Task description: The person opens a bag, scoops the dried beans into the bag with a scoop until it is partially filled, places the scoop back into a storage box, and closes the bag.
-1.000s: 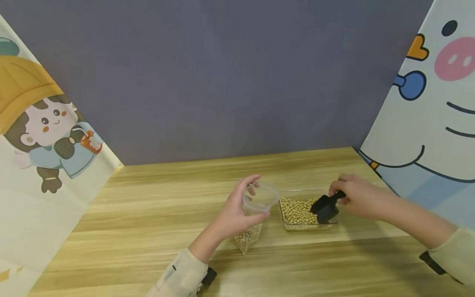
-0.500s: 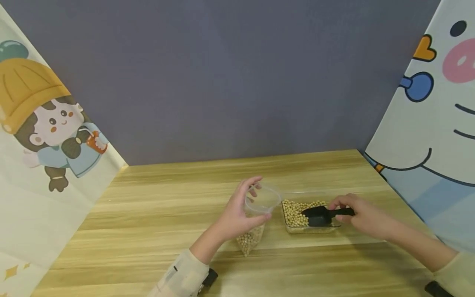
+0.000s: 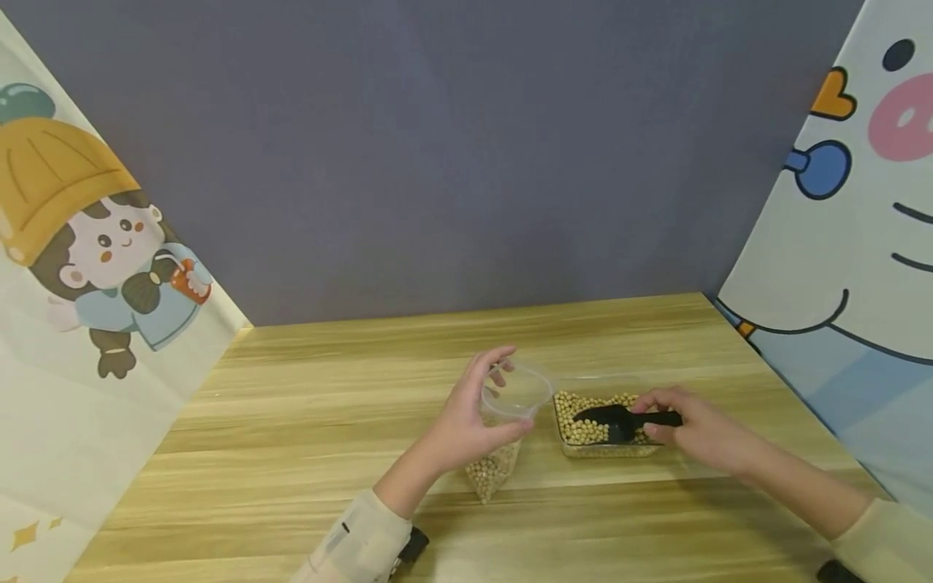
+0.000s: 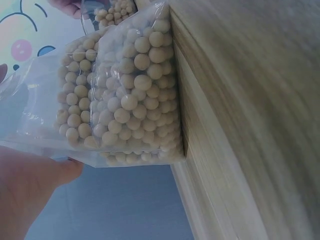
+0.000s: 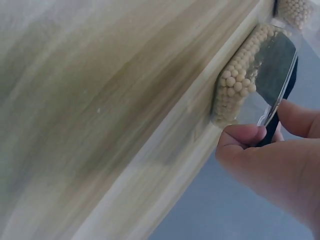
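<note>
My left hand [image 3: 466,417] grips the mouth of a clear plastic bag [image 4: 135,95], thumb on the near side and fingers on the far side. The bag stands on the table with its top spread into a round opening, and pale yellow soybeans fill its lower part. The handle of a black scoop [image 3: 615,421] is pinched in my right hand [image 3: 703,433]. Its blade lies tilted among the soybeans [image 3: 572,405] in a clear rectangular container [image 3: 608,451], to the right of the bag. In the right wrist view the container's wall partly covers the scoop.
The wooden table [image 3: 291,445] runs back to a dark grey wall panel [image 3: 466,162]. Cartoon-printed panels [image 3: 816,243] flank the table on both sides.
My right hand has come down toward me, and the scoop has turned flatter and slid left into the soybeans. The left hand keeps the bag in place. The head view has shifted slightly.
</note>
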A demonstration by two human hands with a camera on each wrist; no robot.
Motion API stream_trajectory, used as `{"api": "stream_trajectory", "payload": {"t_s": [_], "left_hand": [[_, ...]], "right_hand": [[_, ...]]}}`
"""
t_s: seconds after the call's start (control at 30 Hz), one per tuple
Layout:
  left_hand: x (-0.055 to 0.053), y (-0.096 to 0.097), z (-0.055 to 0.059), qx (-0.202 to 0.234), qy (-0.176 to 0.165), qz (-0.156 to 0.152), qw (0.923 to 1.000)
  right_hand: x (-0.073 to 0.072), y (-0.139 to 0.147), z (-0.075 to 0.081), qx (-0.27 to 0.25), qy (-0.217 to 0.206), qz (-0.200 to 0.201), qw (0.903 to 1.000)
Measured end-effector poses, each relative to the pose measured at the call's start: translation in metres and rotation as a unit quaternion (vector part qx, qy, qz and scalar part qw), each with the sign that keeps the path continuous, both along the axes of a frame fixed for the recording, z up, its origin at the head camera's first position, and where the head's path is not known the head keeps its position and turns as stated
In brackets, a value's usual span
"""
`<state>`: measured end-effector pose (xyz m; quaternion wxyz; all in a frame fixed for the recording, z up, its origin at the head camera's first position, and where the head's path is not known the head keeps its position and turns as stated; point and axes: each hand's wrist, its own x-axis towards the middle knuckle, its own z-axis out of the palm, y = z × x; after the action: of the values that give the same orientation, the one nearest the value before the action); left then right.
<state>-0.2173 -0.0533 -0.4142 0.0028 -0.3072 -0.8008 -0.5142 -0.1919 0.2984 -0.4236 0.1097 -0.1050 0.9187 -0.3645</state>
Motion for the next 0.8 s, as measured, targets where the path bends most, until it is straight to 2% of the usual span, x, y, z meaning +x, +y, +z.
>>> {"api": "stream_trajectory", "payload": {"t_s": [0.1,0.17,0.27,0.37,0.47,0.57,0.67,0.73,0.8], "left_hand": [[0.001,0.0,0.001,0.0,-0.001,0.001,1.0],[0.001,0.0,0.002,0.0,-0.001,0.001,1.0],[0.001,0.0,0.001,0.0,0.001,0.001,1.0],[0.0,0.001,0.001,-0.002,0.0,-0.002,1.0],[-0.001,0.002,0.001,-0.003,-0.002,-0.005,1.0],[-0.001,0.002,0.001,-0.005,-0.004,-0.009,0.9999],[-0.001,0.004,0.002,-0.006,-0.005,-0.013,0.9999],[-0.001,0.005,0.002,-0.006,-0.005,-0.015,0.9999],[-0.001,0.006,0.002,-0.007,-0.005,-0.014,0.9999]], "right_hand": [[-0.001,0.007,-0.002,-0.03,-0.029,-0.003,0.9991],[-0.003,0.012,-0.004,-0.065,-0.063,-0.003,0.9959],[-0.004,0.021,-0.007,-0.12,-0.115,-0.008,0.986],[-0.005,0.029,-0.01,-0.16,-0.141,-0.012,0.9769],[-0.006,0.036,-0.009,-0.172,-0.132,-0.013,0.9761],[-0.009,0.042,0.003,-0.164,-0.123,-0.014,0.9787],[-0.012,0.043,0.026,-0.108,-0.071,-0.012,0.9915],[-0.014,0.038,0.047,-0.05,-0.018,-0.009,0.9985],[-0.015,0.026,0.07,0.009,0.043,-0.01,0.999]]}}
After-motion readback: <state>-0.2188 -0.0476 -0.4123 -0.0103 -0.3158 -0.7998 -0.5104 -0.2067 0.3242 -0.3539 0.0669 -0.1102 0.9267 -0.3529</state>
